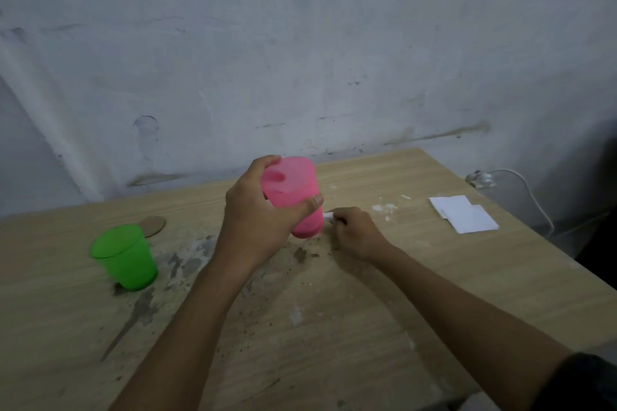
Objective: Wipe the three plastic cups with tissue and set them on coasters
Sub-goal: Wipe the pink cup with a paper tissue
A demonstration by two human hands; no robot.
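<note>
My left hand grips a pink plastic cup near its rim and holds it tilted above the middle of the wooden table. Just right of the cup's base, my right hand is closed on a small white piece of tissue, whose tip pokes out beside the cup. A green plastic cup stands upright at the left. Behind it a round brown coaster lies flat, partly hidden by the green cup. I see no third cup.
Folded white tissues lie at the right rear of the table. A white cable and plug sit at the far right corner. Dark stains and white crumbs mark the tabletop. A scuffed wall stands directly behind.
</note>
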